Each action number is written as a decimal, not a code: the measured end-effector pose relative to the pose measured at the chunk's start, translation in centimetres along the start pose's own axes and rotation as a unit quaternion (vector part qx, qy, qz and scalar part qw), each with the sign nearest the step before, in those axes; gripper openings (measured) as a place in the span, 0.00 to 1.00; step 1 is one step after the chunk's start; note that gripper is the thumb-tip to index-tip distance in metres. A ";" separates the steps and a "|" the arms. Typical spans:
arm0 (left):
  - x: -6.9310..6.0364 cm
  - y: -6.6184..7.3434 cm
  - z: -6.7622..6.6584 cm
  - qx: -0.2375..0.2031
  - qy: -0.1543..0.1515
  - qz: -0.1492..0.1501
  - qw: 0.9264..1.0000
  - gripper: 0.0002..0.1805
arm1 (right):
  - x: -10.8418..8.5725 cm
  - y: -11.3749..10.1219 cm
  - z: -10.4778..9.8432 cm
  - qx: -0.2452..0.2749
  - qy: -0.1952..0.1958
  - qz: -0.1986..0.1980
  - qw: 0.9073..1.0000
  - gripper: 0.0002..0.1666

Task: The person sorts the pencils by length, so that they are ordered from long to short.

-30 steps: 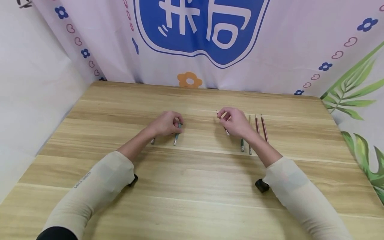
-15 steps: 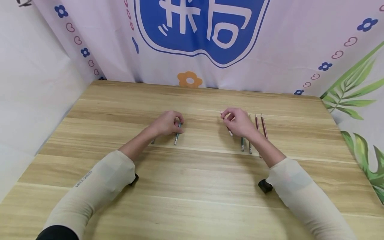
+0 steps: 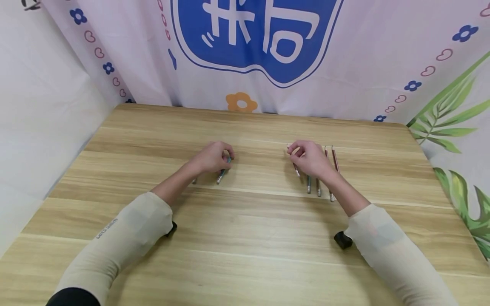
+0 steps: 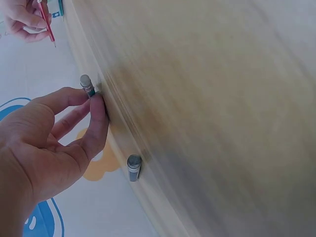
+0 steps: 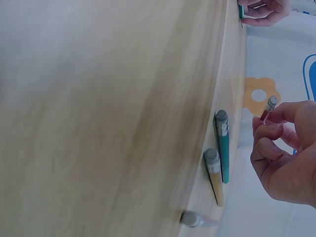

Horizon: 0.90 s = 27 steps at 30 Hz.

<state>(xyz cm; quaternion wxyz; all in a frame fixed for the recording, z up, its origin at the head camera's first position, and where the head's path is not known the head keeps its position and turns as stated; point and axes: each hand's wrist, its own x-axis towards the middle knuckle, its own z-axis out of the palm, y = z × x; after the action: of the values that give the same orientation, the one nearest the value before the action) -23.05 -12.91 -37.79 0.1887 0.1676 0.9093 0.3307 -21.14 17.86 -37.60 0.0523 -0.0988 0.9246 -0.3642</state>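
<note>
My left hand pinches a teal pencil between thumb and fingers, its eraser end toward me. Left of it, another pencil lies on the table, mostly hidden by the hand in the head view. My right hand pinches a red pencil near its tip end; in the right wrist view it is held off the tabletop. Close by lie a green pencil and a yellow pencil, side by side. Two red pencils, one of them farthest right, are partly covered by the right forearm.
The wooden table reaches back to a printed cloth with a blue emblem. White cloth stands along the left side. Small black devices, including one by the right sleeve, sit at both wrists.
My right hand has shifted to the right with the red pencil, over the row of pencils. The left hand stays in place, while its teal pencil's eraser end has swung slightly left.
</note>
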 end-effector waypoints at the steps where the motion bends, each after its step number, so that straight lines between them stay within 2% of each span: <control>1: 0.0 0.0 0.0 0.003 0.000 0.000 1.000 0.13 | 0.0 0.1 0.0 0.000 0.001 0.000 1.000 0.10; 19: -0.2 -0.1 -0.3 -0.011 -0.005 0.009 1.000 0.15 | -0.7 0.9 -0.8 -0.017 -0.012 0.014 1.000 0.10; 27: -0.3 0.4 -0.4 -0.005 -0.005 0.018 1.000 0.18 | -0.8 1.3 -0.9 -0.009 -0.016 0.021 1.000 0.10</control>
<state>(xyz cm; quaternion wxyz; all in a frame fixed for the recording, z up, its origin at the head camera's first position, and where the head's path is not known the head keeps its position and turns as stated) -22.94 -12.98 -37.19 0.1882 0.1851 0.9034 0.3378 -20.67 19.55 -37.79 0.0741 -0.0858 0.9287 -0.3532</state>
